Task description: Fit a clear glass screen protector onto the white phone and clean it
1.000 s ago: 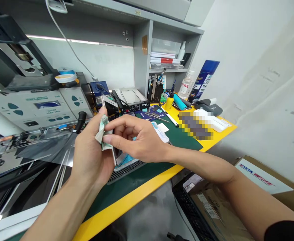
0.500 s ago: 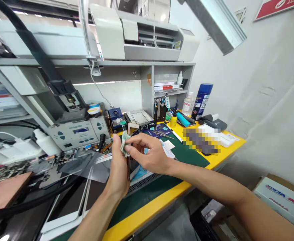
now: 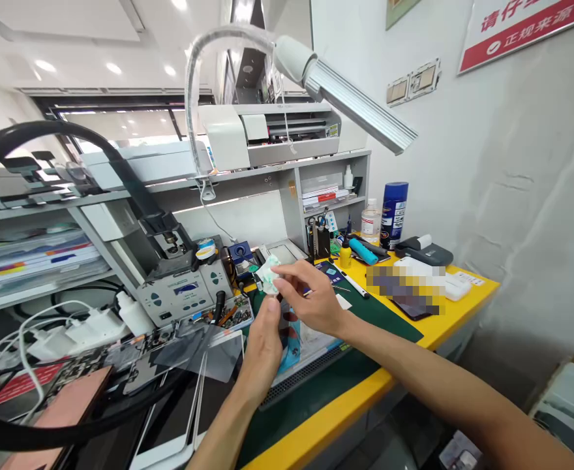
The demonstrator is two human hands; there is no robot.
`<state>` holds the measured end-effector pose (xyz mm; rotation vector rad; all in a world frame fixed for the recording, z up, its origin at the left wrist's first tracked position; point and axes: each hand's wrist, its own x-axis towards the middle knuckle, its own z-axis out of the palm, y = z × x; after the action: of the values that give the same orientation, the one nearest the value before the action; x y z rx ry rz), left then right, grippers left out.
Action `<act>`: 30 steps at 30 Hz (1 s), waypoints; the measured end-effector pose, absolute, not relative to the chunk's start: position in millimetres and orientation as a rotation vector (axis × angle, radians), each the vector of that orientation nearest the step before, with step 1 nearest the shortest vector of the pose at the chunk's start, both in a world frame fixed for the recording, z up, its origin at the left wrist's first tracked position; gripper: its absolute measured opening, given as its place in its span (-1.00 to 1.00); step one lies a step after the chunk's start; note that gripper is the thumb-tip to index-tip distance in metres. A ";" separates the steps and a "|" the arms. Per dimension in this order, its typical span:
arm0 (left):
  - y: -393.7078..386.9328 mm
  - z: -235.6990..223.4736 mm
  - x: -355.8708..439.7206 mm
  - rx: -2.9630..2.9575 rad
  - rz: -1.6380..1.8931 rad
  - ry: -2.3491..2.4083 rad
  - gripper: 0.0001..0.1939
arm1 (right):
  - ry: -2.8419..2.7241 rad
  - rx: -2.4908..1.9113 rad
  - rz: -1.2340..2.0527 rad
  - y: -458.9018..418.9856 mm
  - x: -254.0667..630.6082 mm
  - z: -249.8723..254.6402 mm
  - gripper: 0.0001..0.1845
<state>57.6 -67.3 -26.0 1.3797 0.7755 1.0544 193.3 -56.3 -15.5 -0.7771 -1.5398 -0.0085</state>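
Note:
My left hand (image 3: 263, 343) is closed around a thin, dark phone (image 3: 284, 325), held upright and mostly hidden by my fingers. Its glossy face is turned towards my right hand and mirrors the fingers. My right hand (image 3: 315, 297) pinches a crumpled white-and-green cloth (image 3: 270, 274) between thumb and fingers, at the phone's upper end. Below both hands, a light blue crumpled sheet (image 3: 293, 346) lies on a flat grey device with a perforated front edge (image 3: 311, 365), on the green mat (image 3: 385, 329).
Left of my hands are a hot-air station (image 3: 184, 297), a parts tray (image 3: 241, 313) and stacked tablet panels (image 3: 213, 385). To the right lie a white pen-like tool (image 3: 351, 282), a yellow bottle (image 3: 346, 254), a blue spray can (image 3: 393, 215) and a dark phone (image 3: 414, 307). A lamp (image 3: 355, 98) hangs above.
My view has tilted up and shifted, showing more ceiling and lamp. The cloth has moved up to the phone's upper end and shows more of its surface. Both hands keep their hold.

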 end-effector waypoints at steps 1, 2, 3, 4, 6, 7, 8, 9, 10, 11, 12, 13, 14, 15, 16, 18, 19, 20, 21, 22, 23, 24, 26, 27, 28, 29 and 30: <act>-68.7 -24.8 58.5 1.419 1.072 0.783 -0.34 | -1.536 -0.783 -0.004 -56.0 195.6 -14.5 -0.73; -70.1 -23.8 59.3 1.451 1.090 0.791 -0.33 | -1.530 -0.790 0.002 -55.8 197.9 -13.4 -0.73; -71.4 -22.9 60.0 1.470 1.103 0.799 -0.33 | -1.524 -0.799 0.014 -55.7 200.2 -12.3 -0.73; -72.3 -22.2 60.4 1.471 1.105 0.807 -0.33 | -1.519 -0.807 0.038 -55.6 202.2 -11.2 -0.73; -73.6 -20.9 60.5 1.462 1.093 0.818 -0.36 | -1.511 -0.814 0.113 -55.1 205.8 -9.5 -0.72; -74.0 -20.2 60.2 1.457 1.083 0.820 -0.38 | -1.509 -0.808 0.159 -54.5 207.3 -9.0 -0.71; -74.3 -19.4 59.7 1.451 1.074 0.821 -0.40 | -1.507 -0.799 0.205 -53.6 208.8 -8.8 -0.70; -74.5 -18.5 59.2 1.447 1.064 0.820 -0.42 | -1.507 -0.791 0.244 -52.5 210.4 -8.9 -0.69; -74.7 -17.6 58.7 1.442 1.056 0.819 -0.42 | -1.507 -0.788 0.274 -51.1 212.0 -9.2 -0.68; -74.7 -16.7 58.4 1.435 1.053 0.819 -0.42 | -1.507 -0.792 0.296 -49.6 213.7 -9.6 -0.67; -74.6 -16.1 58.2 1.424 1.056 0.820 -0.40 | -1.507 -0.803 0.314 -47.9 215.5 -9.9 -0.67; -74.3 -15.9 58.2 1.411 1.061 0.821 -0.38 | -1.507 -0.816 0.327 -46.2 217.4 -10.1 -0.68; -73.8 -16.0 58.4 1.398 1.070 0.821 -0.37 | -1.505 -0.826 0.337 -44.6 219.2 -10.2 -0.68; -73.2 -16.4 58.6 1.388 1.079 0.821 -0.36 | -1.503 -0.832 0.349 -43.0 221.0 -10.1 -0.69; -72.4 -17.1 58.8 1.381 1.085 0.817 -0.36 | -1.497 -0.836 0.362 -41.6 222.5 -10.1 -0.69; -70.5 -18.8 58.7 1.368 1.082 0.802 -0.33 | -1.485 -0.842 0.396 -39.1 224.9 -9.9 -0.68; -69.5 -19.5 58.2 1.356 1.075 0.796 -0.31 | -1.477 -0.845 0.415 -38.1 225.7 -10.0 -0.68; -68.4 -20.0 57.3 1.339 1.063 0.791 -0.28 | -1.470 -0.849 0.436 -37.1 226.3 -10.0 -0.68; -67.3 -20.0 56.1 1.318 1.046 0.786 -0.25 | -1.466 -0.850 0.456 -36.3 226.8 -10.2 -0.68; -66.1 -19.6 54.5 1.298 1.019 0.777 -0.24 | -1.465 -0.847 0.476 -35.4 227.3 -10.4 -0.68; -65.0 -18.9 52.8 1.283 0.988 0.765 -0.23 | -1.466 -0.841 0.497 -34.6 227.9 -10.6 -0.68; -64.0 -17.8 51.0 1.269 0.957 0.751 -0.22 | -1.468 -0.835 0.519 -33.9 228.6 -10.8 -0.68; -62.4 -14.9 47.7 1.240 0.906 0.727 -0.23 | -1.467 -0.831 0.560 -32.7 230.5 -10.8 -0.67; -61.9 -13.4 46.2 1.219 0.895 0.720 -0.24 | -1.463 -0.837 0.573 -32.3 231.6 -10.6 -0.67; -61.5 -12.0 45.0 1.194 0.891 0.713 -0.25 | -1.456 -0.853 0.578 -32.1 232.7 -10.4 -0.67; -61.1 -10.8 43.9 1.166 0.893 0.703 -0.26 | -1.447 -0.878 0.581 -32.1 233.7 -10.0 -0.66; -60.8 -9.9 42.8 1.139 0.891 0.684 -0.27 | -1.435 -0.907 0.589 -32.2 234.6 -9.8 -0.65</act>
<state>42.8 -60.8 -9.9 1.1395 0.6842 0.8910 234.6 -32.2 -9.8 -0.9069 -1.4353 0.5894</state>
